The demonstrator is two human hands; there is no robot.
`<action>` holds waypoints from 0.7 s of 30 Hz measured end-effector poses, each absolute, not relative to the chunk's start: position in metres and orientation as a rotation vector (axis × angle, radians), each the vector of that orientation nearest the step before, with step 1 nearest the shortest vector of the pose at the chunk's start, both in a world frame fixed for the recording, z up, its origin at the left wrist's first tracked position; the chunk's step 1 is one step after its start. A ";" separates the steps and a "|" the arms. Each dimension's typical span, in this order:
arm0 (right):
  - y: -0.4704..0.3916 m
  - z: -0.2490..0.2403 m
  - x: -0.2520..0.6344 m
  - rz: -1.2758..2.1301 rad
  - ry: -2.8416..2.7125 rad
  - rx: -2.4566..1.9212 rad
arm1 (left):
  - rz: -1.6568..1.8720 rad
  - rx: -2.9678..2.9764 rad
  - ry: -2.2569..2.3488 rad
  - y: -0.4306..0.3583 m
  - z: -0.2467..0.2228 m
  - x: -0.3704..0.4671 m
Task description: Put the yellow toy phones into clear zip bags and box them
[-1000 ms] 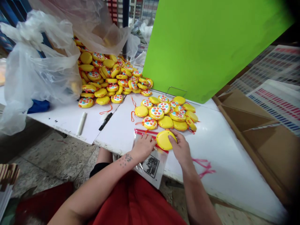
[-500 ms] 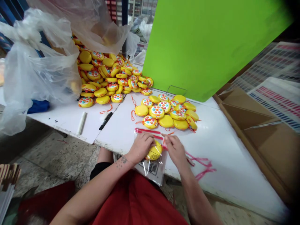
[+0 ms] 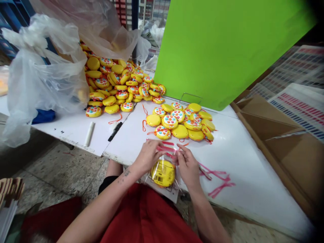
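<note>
A yellow round toy (image 3: pixel 163 173) lies inside a clear plastic bag (image 3: pixel 174 189) at the table's front edge, with printed text and a barcode over it. My left hand (image 3: pixel 150 156) pinches the bag's upper left part, by its pink strips. At the upper right of the bag, my right hand (image 3: pixel 187 165) has its fingers closed on the bag's edge. Just beyond my hands sits a small group of yellow toys (image 3: pixel 180 131), some showing white faces with coloured dots and orange cords.
A large heap of the same toys (image 3: pixel 117 84) spills from a plastic bag at the back left. A white marker (image 3: pixel 89 134), a black marker (image 3: pixel 115 131), pink strips (image 3: pixel 220 184), a green board (image 3: pixel 215 50) and a cardboard box (image 3: pixel 275 141) surround the work area.
The yellow toy is now lower and fully visible inside the bag. My left hand has moved off it, up and left to the bag's upper part.
</note>
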State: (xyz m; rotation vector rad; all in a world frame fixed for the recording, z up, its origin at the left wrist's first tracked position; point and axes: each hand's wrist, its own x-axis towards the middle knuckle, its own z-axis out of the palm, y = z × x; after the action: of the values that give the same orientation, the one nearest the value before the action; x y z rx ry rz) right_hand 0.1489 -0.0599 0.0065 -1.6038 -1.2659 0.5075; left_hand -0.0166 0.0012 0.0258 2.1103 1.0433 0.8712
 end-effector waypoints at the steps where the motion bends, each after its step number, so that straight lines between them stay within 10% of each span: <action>1: -0.061 0.009 0.147 0.538 -1.230 -1.575 | 0.965 2.022 1.116 -0.001 0.025 -0.020; 21: -0.044 0.044 0.124 -0.143 -1.925 -1.487 | 0.768 1.835 0.949 -0.013 0.037 -0.011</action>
State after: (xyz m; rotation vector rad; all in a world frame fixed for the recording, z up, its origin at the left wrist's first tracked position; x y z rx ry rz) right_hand 0.1243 -0.0438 0.0437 -1.4869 -1.9252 -0.1429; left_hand -0.0106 -0.0127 0.0373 1.8346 0.9487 0.7676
